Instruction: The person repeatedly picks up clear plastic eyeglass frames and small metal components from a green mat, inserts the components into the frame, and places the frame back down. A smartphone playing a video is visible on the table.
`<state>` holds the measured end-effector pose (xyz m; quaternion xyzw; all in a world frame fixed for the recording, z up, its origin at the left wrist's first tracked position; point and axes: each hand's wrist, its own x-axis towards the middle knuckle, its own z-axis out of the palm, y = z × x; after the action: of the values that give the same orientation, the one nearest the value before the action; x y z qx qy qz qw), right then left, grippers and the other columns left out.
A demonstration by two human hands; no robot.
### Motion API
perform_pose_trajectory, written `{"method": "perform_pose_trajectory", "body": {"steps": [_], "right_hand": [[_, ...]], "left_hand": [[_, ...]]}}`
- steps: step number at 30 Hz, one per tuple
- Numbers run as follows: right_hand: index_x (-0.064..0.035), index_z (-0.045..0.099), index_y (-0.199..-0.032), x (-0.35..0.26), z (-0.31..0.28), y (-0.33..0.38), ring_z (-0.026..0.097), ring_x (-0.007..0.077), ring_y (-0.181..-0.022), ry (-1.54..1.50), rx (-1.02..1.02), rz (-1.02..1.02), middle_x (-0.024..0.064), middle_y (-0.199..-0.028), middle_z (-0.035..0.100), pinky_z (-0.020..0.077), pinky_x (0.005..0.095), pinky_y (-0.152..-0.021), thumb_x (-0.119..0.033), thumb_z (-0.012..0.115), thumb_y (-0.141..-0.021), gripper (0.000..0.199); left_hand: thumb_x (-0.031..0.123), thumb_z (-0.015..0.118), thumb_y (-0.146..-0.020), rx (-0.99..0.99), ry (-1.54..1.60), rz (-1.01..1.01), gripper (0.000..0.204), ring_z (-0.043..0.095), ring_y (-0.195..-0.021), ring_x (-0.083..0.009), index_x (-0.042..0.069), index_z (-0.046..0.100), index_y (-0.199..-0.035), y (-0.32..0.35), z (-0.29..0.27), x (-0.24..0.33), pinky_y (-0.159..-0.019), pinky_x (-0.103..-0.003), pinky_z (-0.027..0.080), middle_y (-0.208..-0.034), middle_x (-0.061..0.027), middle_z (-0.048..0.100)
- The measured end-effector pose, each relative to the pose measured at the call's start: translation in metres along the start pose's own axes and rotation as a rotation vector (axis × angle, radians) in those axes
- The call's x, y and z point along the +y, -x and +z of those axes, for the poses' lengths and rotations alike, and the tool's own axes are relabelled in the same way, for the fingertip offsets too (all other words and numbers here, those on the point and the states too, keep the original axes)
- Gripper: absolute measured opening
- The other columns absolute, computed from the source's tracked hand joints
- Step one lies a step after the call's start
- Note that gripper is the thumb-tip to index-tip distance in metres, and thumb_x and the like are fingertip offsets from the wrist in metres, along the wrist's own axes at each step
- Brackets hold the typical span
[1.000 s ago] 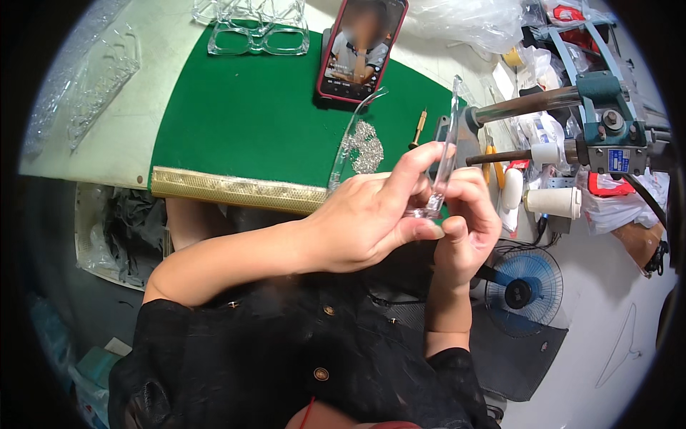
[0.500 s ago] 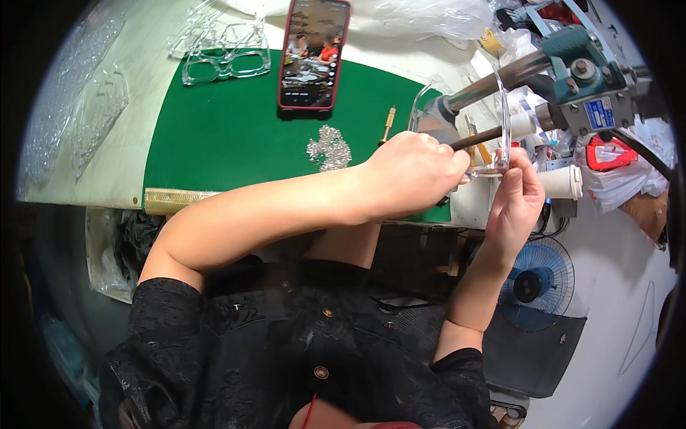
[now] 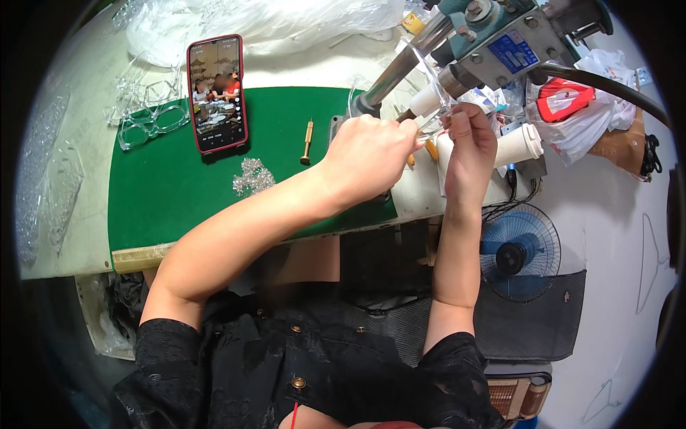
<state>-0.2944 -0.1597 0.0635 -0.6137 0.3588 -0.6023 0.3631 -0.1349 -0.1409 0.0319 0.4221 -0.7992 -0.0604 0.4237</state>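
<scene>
Both hands are at a clear plastic eyeglass frame (image 3: pixel 426 66), beside the column of a bench press (image 3: pixel 493 46). Its arms point away from me, one on each side of the column. My left hand (image 3: pixel 375 157) is closed in a fist at the frame's near side, with the back of the hand covering what its fingers grip. Thumb and fingers of my right hand (image 3: pixel 470 146) pinch the frame's right corner. Left of my left hand, a small brass-handled screwdriver (image 3: pixel 308 143) and a pile of tiny silvery pieces (image 3: pixel 253 178) lie on a green mat (image 3: pixel 161 207).
A phone (image 3: pixel 218 96) in a red case stands on the mat beside more clear frames (image 3: pixel 153 127). Plastic bags (image 3: pixel 264 32) cover the far side. A white cup (image 3: pixel 522 143) lies right of my right hand. Below the table edge is a blue fan (image 3: pixel 518 257).
My view has swung to the right, so the table things appear farther left. Both hands stay at the eyeglass frame, which now looks more tilted and more hidden behind my fingers.
</scene>
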Motion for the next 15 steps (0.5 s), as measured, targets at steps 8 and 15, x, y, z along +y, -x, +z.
{"method": "perform_pose_trajectory", "body": {"steps": [8,15], "right_hand": [[0.0059,0.048,-0.129,-0.129,-0.014,-0.061,0.046,0.0326,-0.125,-0.151,0.080,-0.538,0.0194,-0.131,0.052,0.0374,0.0400,-0.100,-0.029,0.049,-0.093,0.050],[-0.0060,0.052,-0.096,-0.070,0.002,-0.014,0.054,0.0228,-0.091,-0.193,0.133,-0.918,0.0062,-0.087,0.053,0.0424,0.0276,-0.068,-0.017,0.050,-0.093,0.011]], "left_hand": [[0.020,0.057,-0.090,0.084,0.044,-0.006,0.021,0.062,-0.057,-0.0308,0.004,0.054,-0.077,0.004,0.007,-0.007,-0.052,-0.040,0.050,-0.062,-0.0132,0.060],[0.020,0.058,-0.089,0.146,0.107,0.003,0.022,0.063,-0.057,-0.0324,0.003,0.056,-0.076,0.000,0.014,0.002,-0.052,-0.042,0.050,-0.061,-0.0145,0.061]]}}
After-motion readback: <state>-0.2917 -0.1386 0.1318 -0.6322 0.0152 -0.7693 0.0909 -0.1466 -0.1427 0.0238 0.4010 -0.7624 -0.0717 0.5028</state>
